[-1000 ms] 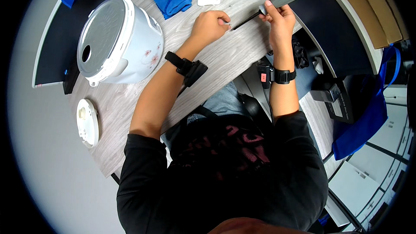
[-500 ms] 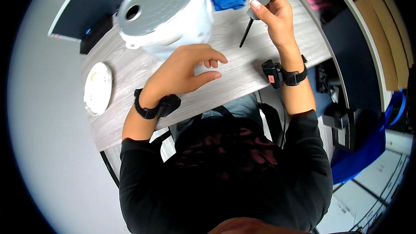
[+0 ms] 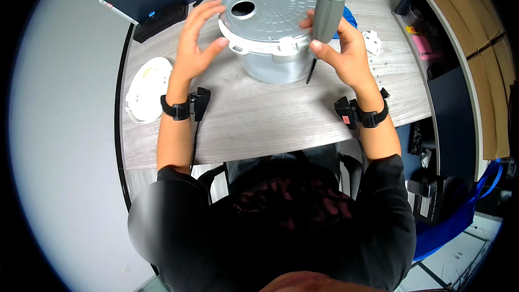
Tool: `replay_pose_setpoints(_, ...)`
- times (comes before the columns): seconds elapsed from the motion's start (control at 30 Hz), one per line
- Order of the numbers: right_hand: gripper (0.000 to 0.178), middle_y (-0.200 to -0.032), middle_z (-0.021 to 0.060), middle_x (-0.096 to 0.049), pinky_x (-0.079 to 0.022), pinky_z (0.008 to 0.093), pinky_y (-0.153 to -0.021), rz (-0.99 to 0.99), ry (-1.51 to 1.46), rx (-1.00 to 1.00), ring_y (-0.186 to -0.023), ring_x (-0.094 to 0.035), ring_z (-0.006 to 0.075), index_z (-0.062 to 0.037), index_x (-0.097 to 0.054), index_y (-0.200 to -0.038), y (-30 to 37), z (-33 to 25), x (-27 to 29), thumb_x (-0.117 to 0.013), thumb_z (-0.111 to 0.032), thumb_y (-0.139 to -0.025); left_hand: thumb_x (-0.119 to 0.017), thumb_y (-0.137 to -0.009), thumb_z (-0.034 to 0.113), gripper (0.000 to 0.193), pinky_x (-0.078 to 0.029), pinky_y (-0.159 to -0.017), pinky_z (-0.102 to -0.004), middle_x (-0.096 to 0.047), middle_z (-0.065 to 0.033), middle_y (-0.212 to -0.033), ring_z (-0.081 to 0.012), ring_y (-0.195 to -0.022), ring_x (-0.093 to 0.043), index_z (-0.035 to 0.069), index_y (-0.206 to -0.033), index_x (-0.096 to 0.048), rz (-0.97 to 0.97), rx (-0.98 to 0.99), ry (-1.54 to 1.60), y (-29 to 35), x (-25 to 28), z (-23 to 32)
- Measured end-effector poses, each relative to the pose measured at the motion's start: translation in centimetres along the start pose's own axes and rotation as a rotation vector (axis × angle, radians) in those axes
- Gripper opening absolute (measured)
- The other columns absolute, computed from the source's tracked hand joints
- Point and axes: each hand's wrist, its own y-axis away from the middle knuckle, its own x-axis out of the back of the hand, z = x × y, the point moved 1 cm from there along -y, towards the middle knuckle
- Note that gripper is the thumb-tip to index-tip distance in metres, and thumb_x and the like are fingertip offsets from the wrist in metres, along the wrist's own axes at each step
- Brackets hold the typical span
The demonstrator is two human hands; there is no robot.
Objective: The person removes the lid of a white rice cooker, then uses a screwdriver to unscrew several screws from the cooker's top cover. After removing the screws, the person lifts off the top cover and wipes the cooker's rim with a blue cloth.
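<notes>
A round silver-and-white pot [image 3: 275, 65] stands on the table in front of me. Its ridged metal lid [image 3: 286, 8] has a dark oval hole at the left, and a white rim runs around it. My left hand [image 3: 195, 48] is at the pot's left side, fingers spread, holding nothing; whether the fingertips touch the rim is hard to tell. My right hand [image 3: 348, 57] grips a grey-handled screwdriver [image 3: 328, 15] by the pot's right edge. Its dark shaft points down toward the table.
A white oval cover [image 3: 150, 91] lies at the left. Behind my right hand are a blue cloth [image 3: 350, 19] and a small white part [image 3: 372, 42], with several tiny dark pieces nearby. A dark panel rises at the back; a shelf with cardboard boxes [image 3: 486, 75] borders the right.
The view has shifted. My left hand has gone from in front of the pot to its left side, fingers now spread. The screwdriver, still in my right hand, is now closer to the pot.
</notes>
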Motion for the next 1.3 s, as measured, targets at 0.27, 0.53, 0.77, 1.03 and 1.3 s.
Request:
replay_pose_setpoints(0.27, 0.036, -0.112, 0.0065, -0.073, -0.047, 0.0385, -0.102, -0.065, -0.078, -0.033, -0.112, -0.064, 0.0215, -0.0075, -0.073, -0.115, -1.3, 0.9, 1.9, -0.081, -0.024, -0.084, -0.082, -0.078, 0.039, 0.06, -0.029, -0.117, -0.0497, -0.055, -0.0121, -0.145, -0.0354, -0.147, -0.039, 0.013, -0.13, -0.066, -0.008, -0.068, 0.031, 0.5, -1.6, -1.2)
replay_pose_setpoints(0.53, 0.045, -0.111, 0.0104, -0.075, -0.053, 0.0389, -0.095, -0.098, -0.166, -0.044, -0.106, -0.069, 0.0211, -0.0036, -0.07, -0.123, -2.4, 2.2, 3.8, -0.081, -0.023, -0.083, -0.095, -0.063, 0.035, 0.054, -0.042, -0.108, -0.0478, -0.062, -0.0067, -0.116, -0.0308, -0.121, -0.056, 0.011, -0.105, -0.072, 0.103, -0.147, 0.027, 0.1, -2.7, 0.6)
replay_pose_setpoints(0.77, 0.038, -0.117, 0.0171, -0.072, -0.052, 0.0388, -0.097, 0.034, -0.118, -0.134, -0.101, -0.07, 0.0227, -0.0011, -0.072, -0.113, -1.8, 0.7, 4.6, -0.078, -0.025, -0.083, -0.096, -0.058, 0.046, 0.053, -0.047, -0.097, -0.0455, -0.057, -0.0044, -0.098, -0.024, -0.096, -0.056, 0.012, -0.091, -0.071, 0.178, -0.275, -0.116, 0.0, -4.8, 3.8)
replay_pose_setpoints(1.03, 0.03, -0.095, 0.0047, -0.072, -0.052, 0.0276, -0.08, -0.015, -0.169, -0.1, -0.089, -0.065, 0.0112, -0.0004, -0.071, -0.108, -1.6, -3.8, 3.2, -0.08, -0.019, -0.086, -0.095, -0.056, 0.048, 0.055, -0.041, -0.079, -0.0371, -0.056, -0.0023, -0.097, -0.0223, -0.092, -0.051, 0.014, -0.091, -0.071, 0.245, -0.211, -0.209, 0.1, -7.5, 6.3)
replay_pose_setpoints(1.3, 0.029, -0.087, 0.0033, -0.07, -0.049, 0.02, -0.055, 0.017, -0.196, -0.09, -0.07, -0.063, 0.0044, 0.0012, -0.068, -0.108, -3.5, -6.5, 0.8, -0.08, -0.018, -0.089, -0.08, -0.084, 0.019, 0.027, -0.047, -0.082, -0.0332, -0.062, -0.0058, -0.101, -0.022, -0.094, -0.058, 0.004, -0.105, -0.07, -0.004, -0.107, 0.046, -1.8, -5.9, 9.0)
